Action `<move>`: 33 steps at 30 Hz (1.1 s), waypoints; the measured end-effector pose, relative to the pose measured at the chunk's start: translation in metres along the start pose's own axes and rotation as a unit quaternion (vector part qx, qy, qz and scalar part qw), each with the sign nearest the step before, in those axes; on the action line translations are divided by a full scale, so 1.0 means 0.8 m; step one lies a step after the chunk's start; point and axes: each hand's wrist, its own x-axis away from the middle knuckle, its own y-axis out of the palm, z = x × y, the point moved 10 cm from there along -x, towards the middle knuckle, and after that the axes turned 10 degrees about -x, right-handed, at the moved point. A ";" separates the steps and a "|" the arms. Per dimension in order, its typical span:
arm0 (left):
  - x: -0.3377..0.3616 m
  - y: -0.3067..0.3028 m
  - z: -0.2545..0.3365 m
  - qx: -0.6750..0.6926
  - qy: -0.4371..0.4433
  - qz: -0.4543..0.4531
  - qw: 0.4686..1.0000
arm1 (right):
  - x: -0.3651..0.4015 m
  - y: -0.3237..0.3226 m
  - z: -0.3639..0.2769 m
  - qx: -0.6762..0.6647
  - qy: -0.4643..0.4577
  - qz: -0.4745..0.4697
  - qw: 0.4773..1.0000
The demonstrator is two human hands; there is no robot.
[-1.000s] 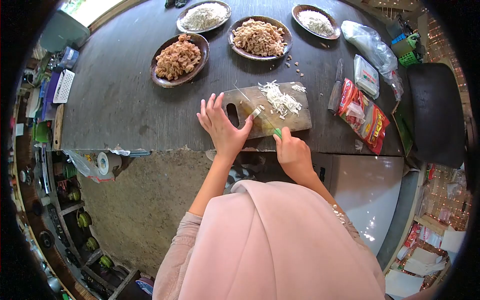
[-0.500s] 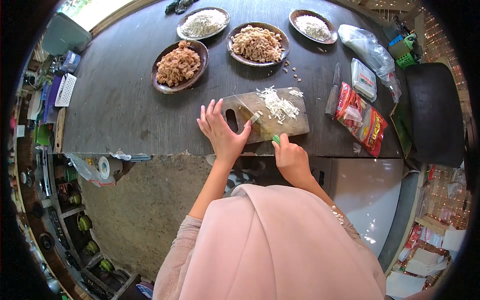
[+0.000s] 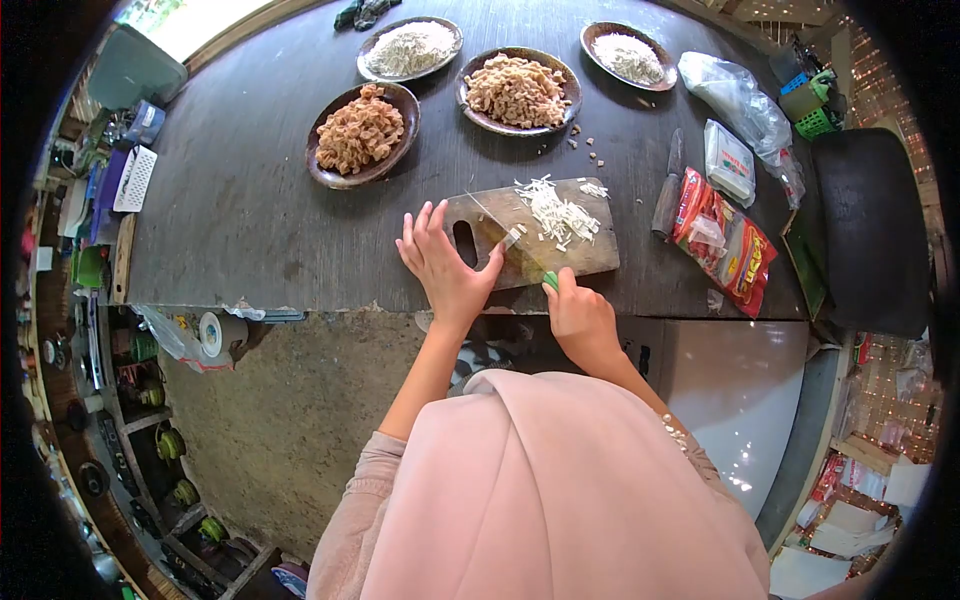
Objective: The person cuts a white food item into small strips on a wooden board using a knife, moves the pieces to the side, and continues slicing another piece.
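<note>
A wooden cutting board (image 3: 585, 258) lies at the table's near edge, with thin white strips (image 3: 558, 212) heaped on its right half. My right hand (image 3: 583, 318) is closed round the green handle of a knife (image 3: 517, 240), whose blade slants up and left over the board. At the board's left side, my left hand (image 3: 447, 268) has its fingers spread, and its thumb touches a small white piece (image 3: 512, 238) beside the blade. The fingertips rest near the board's upper left corner.
Beyond the board stand four plates: two with brown pieces (image 3: 362, 135) (image 3: 517, 92), two with white shreds (image 3: 410, 50) (image 3: 628, 58). To the right lie a red packet (image 3: 724, 243), a white pack (image 3: 729, 163) and a clear plastic bag (image 3: 735, 98).
Both hands, the knife and the board hold nearly the same places. The whole view has shifted very slightly.
</note>
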 end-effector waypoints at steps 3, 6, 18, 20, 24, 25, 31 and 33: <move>0.000 0.000 0.001 -0.002 0.004 0.000 1.000 | -0.001 -0.001 -0.004 0.006 -0.002 -0.003 1.000; -0.001 -0.001 0.001 -0.004 -0.001 -0.005 1.000 | 0.007 -0.002 -0.001 0.006 0.013 -0.020 1.000; -0.001 -0.002 0.002 -0.002 -0.001 -0.003 1.000 | 0.006 0.002 -0.003 -0.006 0.006 -0.028 1.000; 0.001 -0.001 0.002 0.001 0.000 -0.003 1.000 | 0.008 0.003 0.000 -0.015 0.022 -0.033 0.999; -0.001 -0.003 0.002 0.004 0.000 0.000 1.000 | 0.005 0.004 0.003 -0.030 0.039 -0.031 0.998; 0.000 -0.001 0.002 0.005 0.000 -0.002 1.000 | 0.005 0.005 0.005 -0.029 0.042 -0.032 0.998; 0.000 0.000 -0.002 0.003 0.000 0.001 1.000 | 0.003 -0.003 0.002 -0.020 0.004 -0.010 1.000; 0.001 0.001 -0.002 0.006 0.001 -0.002 1.000 | 0.006 -0.010 0.000 -0.027 0.005 -0.010 1.000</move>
